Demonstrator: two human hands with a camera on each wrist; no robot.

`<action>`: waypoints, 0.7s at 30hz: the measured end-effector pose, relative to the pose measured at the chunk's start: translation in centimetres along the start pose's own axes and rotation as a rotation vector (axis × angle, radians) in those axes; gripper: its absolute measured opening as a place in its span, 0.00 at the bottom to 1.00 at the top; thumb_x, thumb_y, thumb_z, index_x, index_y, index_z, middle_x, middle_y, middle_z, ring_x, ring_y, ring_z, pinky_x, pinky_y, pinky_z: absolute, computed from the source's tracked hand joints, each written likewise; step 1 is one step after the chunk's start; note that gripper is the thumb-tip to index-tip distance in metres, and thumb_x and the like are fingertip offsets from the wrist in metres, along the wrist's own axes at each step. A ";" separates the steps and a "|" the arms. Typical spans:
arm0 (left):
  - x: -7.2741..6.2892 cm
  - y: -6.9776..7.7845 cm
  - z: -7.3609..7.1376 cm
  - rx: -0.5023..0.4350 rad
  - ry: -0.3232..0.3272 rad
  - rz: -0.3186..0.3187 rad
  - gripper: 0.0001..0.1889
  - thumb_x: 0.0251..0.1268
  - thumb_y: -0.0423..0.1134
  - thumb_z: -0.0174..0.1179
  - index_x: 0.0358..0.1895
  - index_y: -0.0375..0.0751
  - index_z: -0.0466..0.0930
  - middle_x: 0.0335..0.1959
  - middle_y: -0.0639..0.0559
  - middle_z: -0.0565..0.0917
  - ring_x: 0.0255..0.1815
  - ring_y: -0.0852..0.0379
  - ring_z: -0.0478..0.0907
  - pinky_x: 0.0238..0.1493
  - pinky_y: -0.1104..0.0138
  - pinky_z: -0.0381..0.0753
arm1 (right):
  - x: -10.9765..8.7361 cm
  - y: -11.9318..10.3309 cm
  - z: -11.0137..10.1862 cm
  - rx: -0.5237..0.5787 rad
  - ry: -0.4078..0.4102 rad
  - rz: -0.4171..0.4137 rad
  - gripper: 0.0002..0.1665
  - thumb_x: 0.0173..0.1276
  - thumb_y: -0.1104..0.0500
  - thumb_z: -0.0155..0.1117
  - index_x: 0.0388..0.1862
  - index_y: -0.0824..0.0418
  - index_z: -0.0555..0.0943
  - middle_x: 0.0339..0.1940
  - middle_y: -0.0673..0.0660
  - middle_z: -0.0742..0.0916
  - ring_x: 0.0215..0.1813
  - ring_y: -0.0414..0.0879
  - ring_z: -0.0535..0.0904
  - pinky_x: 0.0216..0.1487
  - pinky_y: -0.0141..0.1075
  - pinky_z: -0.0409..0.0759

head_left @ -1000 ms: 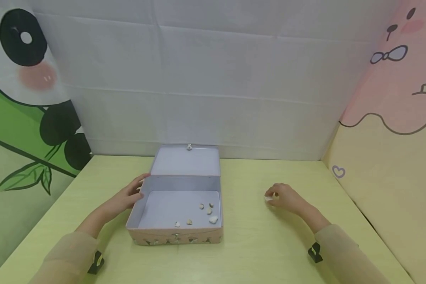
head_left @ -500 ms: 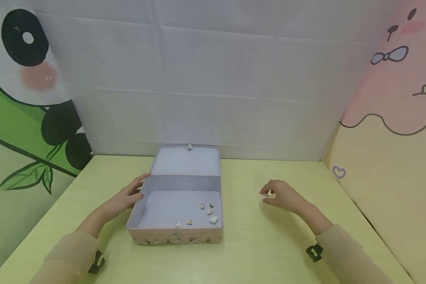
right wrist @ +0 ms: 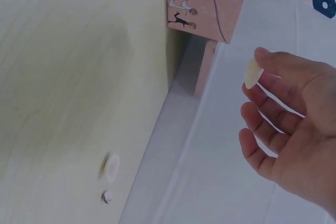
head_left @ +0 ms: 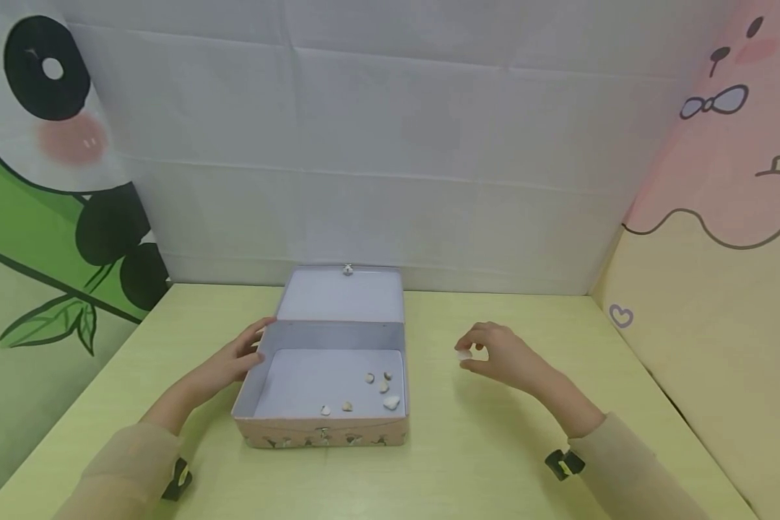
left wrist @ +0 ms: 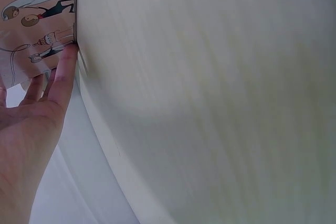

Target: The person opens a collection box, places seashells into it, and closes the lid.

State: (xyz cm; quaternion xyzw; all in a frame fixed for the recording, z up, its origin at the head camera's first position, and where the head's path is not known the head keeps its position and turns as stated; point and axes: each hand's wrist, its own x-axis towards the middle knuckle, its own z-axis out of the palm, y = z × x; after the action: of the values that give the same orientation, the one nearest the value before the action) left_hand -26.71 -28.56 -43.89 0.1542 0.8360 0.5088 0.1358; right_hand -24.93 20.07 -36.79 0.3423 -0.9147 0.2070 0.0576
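Note:
A pink tin box [head_left: 325, 433] with a pale lining stands on the table, its lid [head_left: 339, 295] tipped back. Several small shells [head_left: 391, 402] lie on its floor, toward the right and front. My left hand [head_left: 224, 365] rests along the box's left side, fingers extended; the left wrist view shows a fingertip against the printed wall [left wrist: 39, 22]. Thumb and finger of my right hand [head_left: 503, 357] pinch a small white shell [right wrist: 253, 73] above the table, to the right of the box. The right hand's other fingers are loosely bent.
Two small pale pieces, the larger one a whitish oval [right wrist: 111, 167], lie on the table [head_left: 468, 469] in the right wrist view. A white sheet [head_left: 390, 144] hangs behind the table, with cartoon-printed panels on both sides.
My right hand has moved left toward the box and a little up, carrying the white shell. The left hand, the box and the shells inside it stay where they were.

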 end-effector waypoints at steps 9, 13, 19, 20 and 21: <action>0.0 0.0 0.0 0.009 -0.006 0.017 0.34 0.74 0.40 0.44 0.76 0.59 0.37 0.74 0.31 0.42 0.71 0.26 0.48 0.57 0.38 0.67 | 1.2 -1.8 1.1 0.032 0.056 -0.062 0.12 0.56 0.59 0.71 0.40 0.59 0.84 0.38 0.47 0.85 0.40 0.42 0.78 0.44 0.35 0.78; 0.0 0.1 0.1 0.009 -0.007 0.028 0.34 0.74 0.40 0.44 0.76 0.57 0.37 0.74 0.30 0.42 0.70 0.25 0.47 0.56 0.37 0.67 | 1.7 -2.4 1.6 0.053 0.063 -0.080 0.12 0.57 0.58 0.71 0.41 0.59 0.84 0.39 0.47 0.85 0.41 0.43 0.79 0.45 0.34 0.79; 0.0 0.0 0.0 0.015 -0.005 0.023 0.34 0.74 0.41 0.44 0.76 0.58 0.37 0.74 0.30 0.42 0.71 0.25 0.46 0.56 0.37 0.67 | 2.5 -3.3 2.9 0.096 0.056 -0.101 0.13 0.58 0.58 0.70 0.42 0.58 0.84 0.41 0.48 0.85 0.43 0.46 0.79 0.46 0.34 0.79; 0.0 0.0 0.0 0.017 -0.006 0.020 0.34 0.74 0.41 0.44 0.76 0.58 0.37 0.74 0.30 0.42 0.71 0.25 0.46 0.56 0.37 0.67 | 2.6 -3.5 3.2 0.096 0.054 -0.108 0.13 0.58 0.58 0.70 0.42 0.58 0.84 0.41 0.48 0.84 0.43 0.46 0.79 0.46 0.34 0.78; 0.0 0.0 0.0 0.017 -0.006 0.017 0.34 0.74 0.41 0.44 0.76 0.58 0.37 0.74 0.30 0.41 0.71 0.25 0.46 0.56 0.37 0.67 | 2.8 -3.6 3.5 0.099 0.052 -0.116 0.13 0.58 0.58 0.70 0.43 0.58 0.84 0.41 0.48 0.84 0.43 0.46 0.79 0.45 0.34 0.79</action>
State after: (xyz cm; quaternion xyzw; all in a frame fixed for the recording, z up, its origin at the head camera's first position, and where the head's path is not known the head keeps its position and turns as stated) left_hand -26.74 -28.55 -43.93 0.1642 0.8386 0.5022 0.1326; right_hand -24.55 14.46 -38.04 0.3917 -0.8801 0.2571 0.0764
